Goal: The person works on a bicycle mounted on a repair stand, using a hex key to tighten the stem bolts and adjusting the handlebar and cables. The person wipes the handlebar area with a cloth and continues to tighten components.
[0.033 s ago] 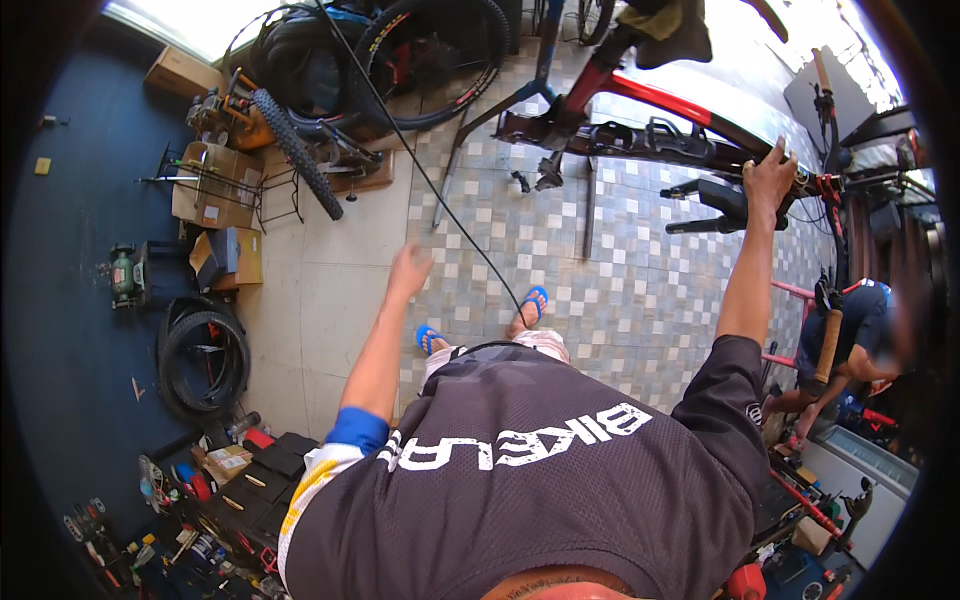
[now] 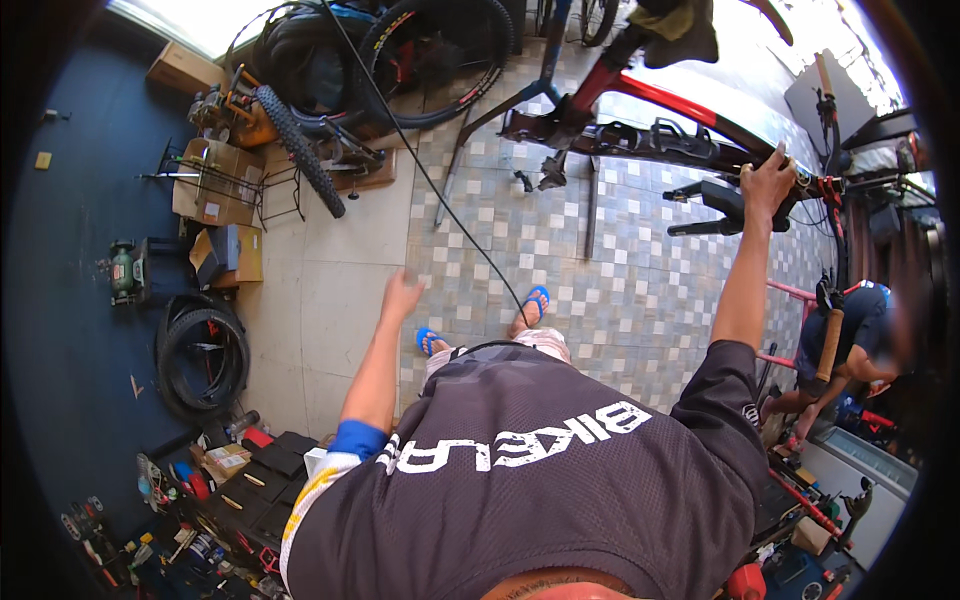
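Note:
A dark red and black bicycle frame (image 2: 665,100) is held up on a stand (image 2: 540,85) at the upper right. My right hand (image 2: 766,188) is wrapped over the front end of this frame, close to the handlebar (image 2: 832,190). Below that spot hangs a black fork-like part (image 2: 715,205); how it is attached is unclear. My left hand (image 2: 402,297) hangs in the air over the pale floor tiles, its fingers loosely apart and slightly blurred, with nothing visible in it. A dark cable (image 2: 440,190) runs down between my hands towards my feet.
Wheels and tyres (image 2: 435,60) lean at the far left, near cardboard boxes (image 2: 215,180) and a loose tyre pile (image 2: 203,355). Tools crowd a bench (image 2: 250,490) behind me on the left. A person (image 2: 850,330) bends over at the right, beside a cork-coloured handlebar grip (image 2: 829,345).
My left hand has dropped slightly, back towards my body and a little left. My right hand stays on the bicycle frame.

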Demonstrator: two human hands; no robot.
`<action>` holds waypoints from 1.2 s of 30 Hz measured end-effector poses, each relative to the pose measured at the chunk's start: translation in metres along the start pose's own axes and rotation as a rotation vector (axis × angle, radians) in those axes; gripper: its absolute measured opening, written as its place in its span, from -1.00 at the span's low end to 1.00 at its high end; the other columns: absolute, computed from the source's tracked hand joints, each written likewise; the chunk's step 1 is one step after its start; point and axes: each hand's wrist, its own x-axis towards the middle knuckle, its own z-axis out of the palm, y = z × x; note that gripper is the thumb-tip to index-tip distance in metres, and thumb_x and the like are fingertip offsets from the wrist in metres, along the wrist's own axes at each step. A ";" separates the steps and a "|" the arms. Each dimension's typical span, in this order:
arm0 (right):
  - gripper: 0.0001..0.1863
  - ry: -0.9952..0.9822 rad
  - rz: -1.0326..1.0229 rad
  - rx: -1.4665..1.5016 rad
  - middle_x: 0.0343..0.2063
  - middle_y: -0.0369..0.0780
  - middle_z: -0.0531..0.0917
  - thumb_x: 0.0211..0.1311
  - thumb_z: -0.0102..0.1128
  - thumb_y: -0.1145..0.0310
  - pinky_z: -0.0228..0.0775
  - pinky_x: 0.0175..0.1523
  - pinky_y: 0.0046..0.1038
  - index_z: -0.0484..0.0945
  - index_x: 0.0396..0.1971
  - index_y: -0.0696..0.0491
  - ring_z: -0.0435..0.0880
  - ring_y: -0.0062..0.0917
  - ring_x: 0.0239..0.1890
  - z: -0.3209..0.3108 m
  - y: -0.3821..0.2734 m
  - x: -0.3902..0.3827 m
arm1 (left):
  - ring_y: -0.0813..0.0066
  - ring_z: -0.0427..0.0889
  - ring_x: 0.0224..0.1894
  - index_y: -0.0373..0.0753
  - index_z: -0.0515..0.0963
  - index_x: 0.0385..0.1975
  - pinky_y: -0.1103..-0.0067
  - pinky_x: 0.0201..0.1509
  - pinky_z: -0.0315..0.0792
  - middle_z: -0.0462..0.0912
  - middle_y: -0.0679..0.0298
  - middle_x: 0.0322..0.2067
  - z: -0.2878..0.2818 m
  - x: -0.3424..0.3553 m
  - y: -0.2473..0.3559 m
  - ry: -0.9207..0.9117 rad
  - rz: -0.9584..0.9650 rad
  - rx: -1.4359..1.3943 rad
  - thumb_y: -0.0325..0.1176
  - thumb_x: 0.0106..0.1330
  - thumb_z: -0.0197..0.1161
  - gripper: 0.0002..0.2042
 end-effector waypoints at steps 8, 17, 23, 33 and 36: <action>0.09 -0.558 -0.009 0.125 0.46 0.22 0.18 0.20 0.42 -0.04 0.21 0.52 -0.01 0.02 0.60 0.05 0.22 0.10 0.49 0.000 -0.197 -0.256 | 0.17 0.80 -0.10 -0.36 0.77 -0.20 0.30 -0.02 0.63 0.82 -0.03 -0.24 -0.013 -0.256 -0.264 -0.178 -0.629 -0.089 -0.10 0.25 0.45 -0.62; -0.01 -1.361 -0.593 0.750 0.28 0.22 0.41 0.11 0.49 0.05 0.37 0.42 -0.11 0.23 0.51 0.04 0.46 0.14 0.31 -0.098 -0.452 -0.441 | 0.31 0.74 -0.19 -0.25 0.52 0.15 0.48 -0.36 0.60 0.67 0.20 -0.06 -0.053 -0.278 -0.326 0.078 -0.851 -0.750 -0.32 0.43 0.35 -0.64; -0.18 -1.426 -0.654 0.688 0.16 0.17 0.58 0.14 0.40 0.04 0.43 0.35 -0.13 0.41 0.37 0.13 0.55 0.06 0.25 -0.092 -0.491 -0.441 | 0.33 0.71 -0.07 -0.16 0.49 0.20 0.43 -0.21 0.58 0.66 0.21 0.00 -0.088 -0.248 -0.338 0.128 -0.779 -0.838 -0.34 0.48 0.28 -0.66; -0.28 -1.563 -0.528 0.523 0.11 0.10 0.69 0.11 0.37 0.03 0.49 0.31 -0.16 0.58 0.24 0.12 0.65 0.00 0.20 -0.042 -0.558 -0.461 | 0.35 0.81 -0.41 -0.34 0.63 -0.02 0.59 -0.54 0.47 0.71 0.21 -0.38 -0.143 -0.167 -0.365 0.041 -0.712 -0.750 -0.38 0.51 0.21 -0.80; -0.30 -1.646 -0.469 0.469 0.12 0.09 0.69 0.07 0.37 0.05 0.49 0.31 -0.19 0.61 0.21 0.12 0.65 -0.02 0.19 -0.033 -0.590 -0.456 | 0.31 0.81 -0.50 -0.41 0.68 -0.16 0.58 -0.60 0.47 0.71 0.13 -0.46 -0.181 -0.113 -0.366 0.021 -0.659 -0.603 -0.32 0.48 0.28 -0.77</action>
